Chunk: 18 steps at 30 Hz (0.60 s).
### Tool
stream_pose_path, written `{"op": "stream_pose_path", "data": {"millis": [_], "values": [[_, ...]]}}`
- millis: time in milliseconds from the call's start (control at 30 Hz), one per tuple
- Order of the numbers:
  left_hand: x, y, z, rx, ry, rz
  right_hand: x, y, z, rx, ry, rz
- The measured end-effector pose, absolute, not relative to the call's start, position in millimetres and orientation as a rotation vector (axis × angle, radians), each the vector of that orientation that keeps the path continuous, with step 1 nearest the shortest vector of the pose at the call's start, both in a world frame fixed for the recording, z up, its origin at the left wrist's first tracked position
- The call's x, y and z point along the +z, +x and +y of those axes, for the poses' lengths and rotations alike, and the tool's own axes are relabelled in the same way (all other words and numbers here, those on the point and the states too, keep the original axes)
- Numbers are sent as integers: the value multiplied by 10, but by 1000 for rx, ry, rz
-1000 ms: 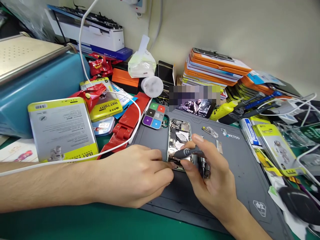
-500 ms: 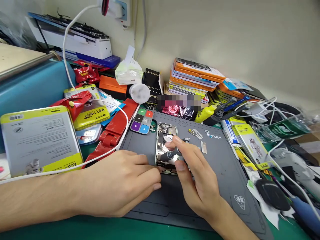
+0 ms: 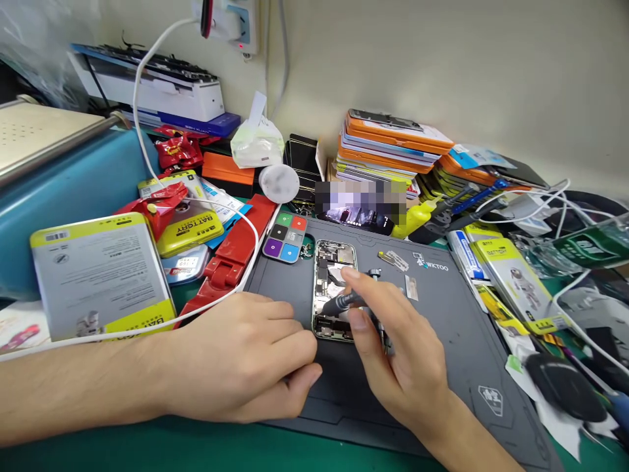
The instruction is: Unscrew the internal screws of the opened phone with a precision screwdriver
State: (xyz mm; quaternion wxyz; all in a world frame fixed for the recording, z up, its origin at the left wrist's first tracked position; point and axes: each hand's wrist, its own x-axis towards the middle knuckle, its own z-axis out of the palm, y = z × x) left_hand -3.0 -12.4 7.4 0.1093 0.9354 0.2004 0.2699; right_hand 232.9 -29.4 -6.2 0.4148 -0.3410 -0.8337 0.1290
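An opened phone (image 3: 332, 269) with its insides exposed lies on a dark grey work mat (image 3: 457, 328). My right hand (image 3: 403, 360) grips a small dark screwdriver (image 3: 344, 301) whose tip points left into the phone's lower part. My left hand (image 3: 246, 357) rests on the mat at the phone's lower left edge, fingers curled and touching the frame. Two more screwdrivers (image 3: 381, 321) lie on the mat, partly hidden under my right hand.
A coloured screw tray (image 3: 284, 237) sits at the mat's far left corner. Small metal parts (image 3: 394, 261) lie right of the phone. Battery boxes (image 3: 101, 272), a red tool (image 3: 230, 252), a white cable (image 3: 206, 305), stacked orange packages (image 3: 388, 141) and tangled cables (image 3: 565, 210) crowd around.
The view has shifted slightly between frames. Both hands stay at the phone; the screwdriver has moved a little within the phone's lower part.
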Motion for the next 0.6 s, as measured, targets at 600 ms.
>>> {"op": "stream_pose_path", "data": {"millis": [600], "values": [[120, -63, -22, 510, 2120, 923, -61, 2226, -302, 659, -962, -1532]]}}
